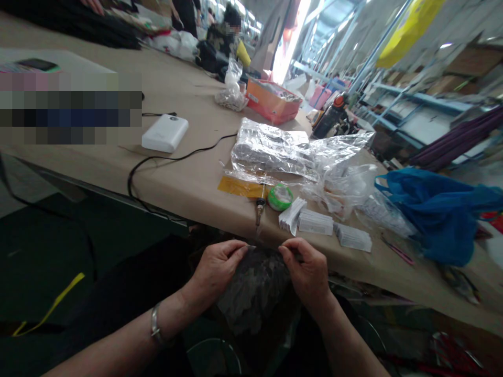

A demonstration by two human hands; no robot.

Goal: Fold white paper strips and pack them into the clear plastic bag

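My left hand (223,266), with a metal band on its wrist, pinches something small and thin at its fingertips, too small to name. To its right, my right hand (307,268) is also closed in a pinch, and what it holds is hidden. Both hands are over my lap, just off the table's front edge, with a gap between them. Under them lies a dark grey crumpled bag or cloth (255,293). Nearest on the table are a pointed tool (260,205), a green tape roll (280,197) and stacks of white labels (315,222).
On the brown table (204,193) lie clear plastic bags (275,149), a white power bank (165,133) with a black cable, an orange box (273,102), tweezers (397,250) and a blue bag (436,209). A person (223,39) is at the far side.
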